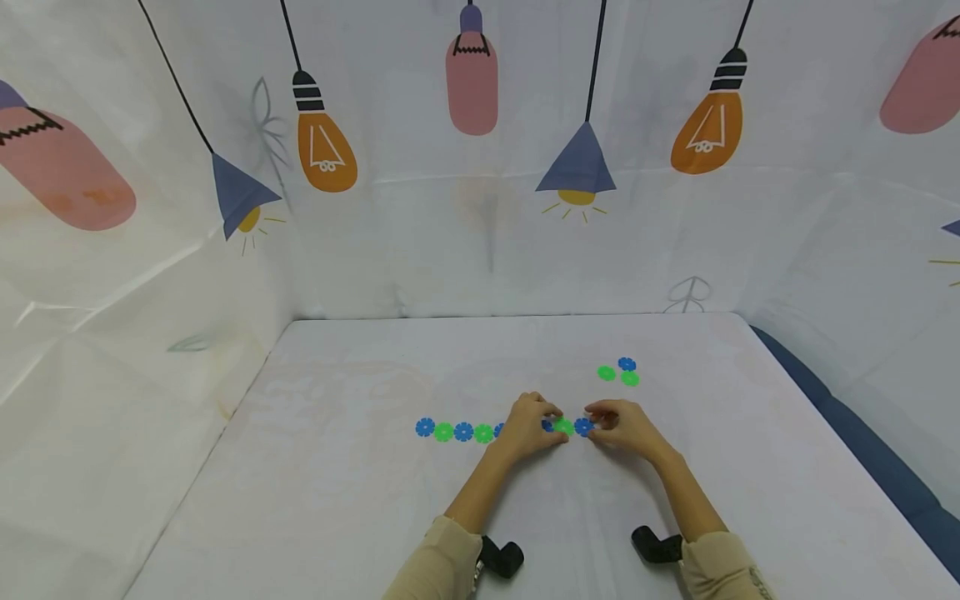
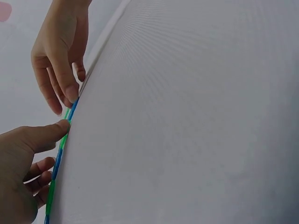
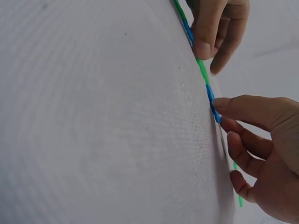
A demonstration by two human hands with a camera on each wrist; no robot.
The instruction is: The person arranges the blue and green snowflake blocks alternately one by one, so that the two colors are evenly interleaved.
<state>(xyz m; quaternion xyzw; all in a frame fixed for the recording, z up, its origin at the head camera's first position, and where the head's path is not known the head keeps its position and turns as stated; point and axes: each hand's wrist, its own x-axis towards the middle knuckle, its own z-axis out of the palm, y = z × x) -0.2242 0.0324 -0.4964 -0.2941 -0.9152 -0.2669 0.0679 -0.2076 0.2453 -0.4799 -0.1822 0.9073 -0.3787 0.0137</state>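
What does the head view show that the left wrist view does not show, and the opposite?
Only the head view shows the three loose discs apart on the table, the lamp-print backdrop and the row's whole length. Only the left wrist view shows the row edge-on, with the left thumb touching it. Both show the left hand, the right hand and the blue-green disc row.

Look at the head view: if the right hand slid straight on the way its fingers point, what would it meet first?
Probably the left hand: the right hand points leftward along the disc row, with the green disc between them.
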